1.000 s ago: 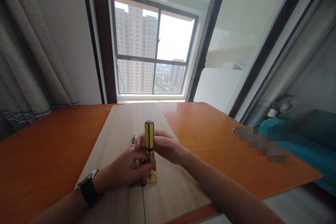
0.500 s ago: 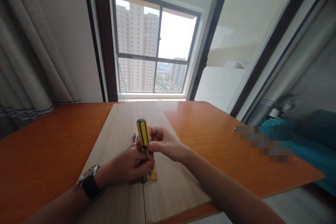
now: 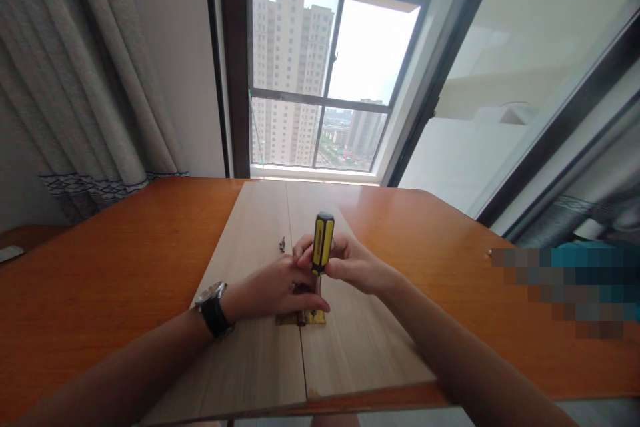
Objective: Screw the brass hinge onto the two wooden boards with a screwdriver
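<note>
My right hand (image 3: pixel 357 263) is closed around the yellow and black handle of a screwdriver (image 3: pixel 323 240), which stands nearly upright with its shaft pointing down. Close below it, my left hand (image 3: pixel 287 283), with a watch on the wrist, lies low over a brass-coloured hinge (image 3: pixel 316 317). Its thumb is stretched out, apart from the forefinger, with the shaft beside them. The hinge spans the seam between two pale wooden boards (image 3: pixel 250 353); my left hand partly covers it. The screwdriver's tip meets the hinge area, where small screw details are hard to make out.
Several loose screws (image 3: pixel 283 244) lie on the left board beyond my hands. Beneath the boards is an orange-brown wooden table (image 3: pixel 400 227). A grey curtain (image 3: pixel 115 80) hangs at the left, and a window (image 3: pixel 320 73) is behind the table.
The view has swung left, so everything sits further right. My left thumb has moved apart from the forefinger near the shaft. The screwdriver stays in my right hand, a little more upright.
</note>
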Demonstrator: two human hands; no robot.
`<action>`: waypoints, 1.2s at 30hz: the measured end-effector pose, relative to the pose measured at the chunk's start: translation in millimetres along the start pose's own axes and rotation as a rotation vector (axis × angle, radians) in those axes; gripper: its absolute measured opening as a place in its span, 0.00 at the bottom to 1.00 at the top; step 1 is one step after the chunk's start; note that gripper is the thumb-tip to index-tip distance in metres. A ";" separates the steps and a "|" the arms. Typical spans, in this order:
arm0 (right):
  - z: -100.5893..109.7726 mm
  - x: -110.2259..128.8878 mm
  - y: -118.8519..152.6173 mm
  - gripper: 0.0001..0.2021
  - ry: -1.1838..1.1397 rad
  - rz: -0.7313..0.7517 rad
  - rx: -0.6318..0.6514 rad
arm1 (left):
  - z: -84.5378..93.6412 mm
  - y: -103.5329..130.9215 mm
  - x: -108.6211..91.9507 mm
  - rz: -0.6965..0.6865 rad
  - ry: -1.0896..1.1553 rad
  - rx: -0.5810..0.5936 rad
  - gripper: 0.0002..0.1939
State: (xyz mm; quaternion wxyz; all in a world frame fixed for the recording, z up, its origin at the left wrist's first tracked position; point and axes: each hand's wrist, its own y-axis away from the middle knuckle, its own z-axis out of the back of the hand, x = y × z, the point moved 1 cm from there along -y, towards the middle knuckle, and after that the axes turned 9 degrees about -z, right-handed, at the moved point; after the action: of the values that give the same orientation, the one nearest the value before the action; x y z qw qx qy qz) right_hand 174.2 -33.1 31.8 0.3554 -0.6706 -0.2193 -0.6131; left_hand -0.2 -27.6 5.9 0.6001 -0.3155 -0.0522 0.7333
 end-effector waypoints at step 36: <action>-5.5 -5.6 -0.5 0.18 -0.151 -0.012 -0.140 | -3.8 -5.2 2.4 -0.111 0.033 -0.107 0.26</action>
State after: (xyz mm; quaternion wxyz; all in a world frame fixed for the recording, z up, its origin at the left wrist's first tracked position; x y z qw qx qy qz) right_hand 169.4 -36.1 26.5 0.2864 -0.7367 -0.2061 -0.5769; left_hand 6.0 -25.2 4.2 0.6228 -0.3559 -0.0987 0.6897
